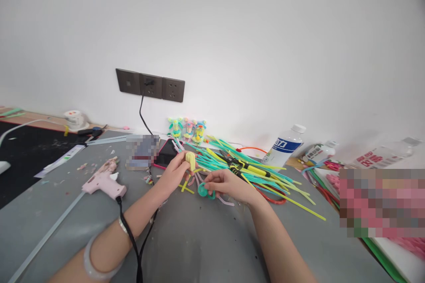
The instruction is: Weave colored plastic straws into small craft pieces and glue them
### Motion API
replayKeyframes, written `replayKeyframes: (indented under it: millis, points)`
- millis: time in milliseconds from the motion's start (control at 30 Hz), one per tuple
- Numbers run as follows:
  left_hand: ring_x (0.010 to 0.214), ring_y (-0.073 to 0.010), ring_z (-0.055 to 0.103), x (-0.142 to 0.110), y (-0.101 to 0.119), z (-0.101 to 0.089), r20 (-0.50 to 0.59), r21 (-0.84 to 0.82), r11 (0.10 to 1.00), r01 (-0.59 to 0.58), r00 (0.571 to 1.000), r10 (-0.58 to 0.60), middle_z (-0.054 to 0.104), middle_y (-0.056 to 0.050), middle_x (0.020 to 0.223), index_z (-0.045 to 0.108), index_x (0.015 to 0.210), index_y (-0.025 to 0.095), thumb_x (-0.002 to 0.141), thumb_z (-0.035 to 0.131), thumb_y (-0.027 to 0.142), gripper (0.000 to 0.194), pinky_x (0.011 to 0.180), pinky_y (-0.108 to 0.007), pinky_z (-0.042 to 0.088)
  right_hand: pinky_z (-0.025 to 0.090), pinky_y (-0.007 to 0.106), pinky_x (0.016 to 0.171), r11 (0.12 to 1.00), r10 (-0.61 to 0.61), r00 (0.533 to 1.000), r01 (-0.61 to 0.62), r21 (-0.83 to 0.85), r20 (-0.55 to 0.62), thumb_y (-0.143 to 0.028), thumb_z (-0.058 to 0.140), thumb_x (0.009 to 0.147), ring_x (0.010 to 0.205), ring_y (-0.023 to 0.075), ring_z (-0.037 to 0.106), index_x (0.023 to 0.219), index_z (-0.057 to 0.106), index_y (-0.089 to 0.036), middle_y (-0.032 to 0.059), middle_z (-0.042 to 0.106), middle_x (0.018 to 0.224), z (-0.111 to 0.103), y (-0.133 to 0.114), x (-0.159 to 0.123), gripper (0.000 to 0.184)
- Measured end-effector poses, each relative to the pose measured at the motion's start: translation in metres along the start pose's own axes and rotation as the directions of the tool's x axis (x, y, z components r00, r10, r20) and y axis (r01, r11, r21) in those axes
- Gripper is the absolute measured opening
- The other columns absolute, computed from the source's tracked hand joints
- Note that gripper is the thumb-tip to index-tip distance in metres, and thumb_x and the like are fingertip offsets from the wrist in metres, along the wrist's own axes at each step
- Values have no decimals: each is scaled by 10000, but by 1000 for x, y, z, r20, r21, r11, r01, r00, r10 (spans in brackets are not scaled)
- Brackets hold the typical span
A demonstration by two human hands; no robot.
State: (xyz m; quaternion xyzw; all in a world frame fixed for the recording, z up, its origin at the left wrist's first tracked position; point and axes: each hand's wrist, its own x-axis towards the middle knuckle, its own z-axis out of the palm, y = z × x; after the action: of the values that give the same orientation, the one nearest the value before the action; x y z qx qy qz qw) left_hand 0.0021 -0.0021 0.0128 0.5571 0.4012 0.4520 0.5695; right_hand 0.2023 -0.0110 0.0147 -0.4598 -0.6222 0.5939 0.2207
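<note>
My left hand (pixel 174 172) pinches a small yellow pipe-cleaner piece (pixel 190 160) and holds it up just above the grey table (pixel 199 243). My right hand (pixel 227 184) is closed on a teal pipe-cleaner ring (pixel 203 191) that rests on the table beside a few pink and yellow bits. Both hands sit at the near edge of a pile of teal and yellow pipe cleaners (pixel 252 172). A pale bangle is on my left wrist.
A pink glue gun (pixel 104 182) lies left, its black cord crossing my left forearm. Yellow-handled pliers (pixel 242 166) lie on the pile. A phone (pixel 166 154), three small figures (pixel 187 129), bottles (pixel 282 147) and a wall socket (pixel 150 85) stand behind.
</note>
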Motion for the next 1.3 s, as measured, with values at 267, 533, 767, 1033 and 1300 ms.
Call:
replayKeyframes:
  millis: [267, 533, 767, 1033, 1300]
  points:
    - [793, -174, 662, 6, -11, -4, 22, -24, 1000, -4, 1000, 4, 621, -50, 976, 556, 937, 173, 739, 648, 330, 269, 630, -259, 528, 344, 274, 463, 950, -297, 770, 178, -258, -565, -431, 608, 832, 446, 111, 459, 791, 622, -190, 17, 618, 719, -5, -7, 0, 245]
    - [795, -214, 670, 16, -27, -12, 60, -86, 996, -21, 998, 26, 713, -85, 845, 653, 881, 125, 603, 803, 340, 382, 707, -300, 531, 443, 317, 722, 493, -784, 619, 573, -655, -48, -182, 473, 908, 803, 204, 567, 952, 595, -188, 69, 639, 862, 114, -57, -2, 129]
    - [505, -129, 567, 11, -28, -12, 133, -90, 994, -58, 989, 70, 689, -53, 797, 651, 892, 133, 671, 757, 393, 357, 481, -264, 465, 511, 465, 821, 470, -494, 869, 255, -845, -13, -375, 728, 757, 994, 322, 576, 1229, 513, -72, 192, 611, 1092, 224, -82, 52, 600]
    - [559, -156, 606, 16, -31, -14, 132, -46, 999, -21, 991, 27, 681, -55, 735, 655, 859, 118, 671, 732, 304, 276, 515, -267, 485, 584, 402, 696, 518, -233, 968, 45, -854, -90, -85, 546, 828, 1018, 318, 655, 1465, 260, -40, 265, 639, 1119, 246, -82, 113, 700]
    - [686, -200, 680, 19, -39, -13, 50, 125, 987, -104, 994, 99, 724, -63, 793, 670, 847, 137, 691, 677, 226, 179, 650, -300, 535, 528, 494, 808, 735, -284, 956, 265, -624, 72, -212, 498, 870, 1105, 383, 623, 1497, 125, -41, 298, 565, 1276, 213, -82, 105, 750]
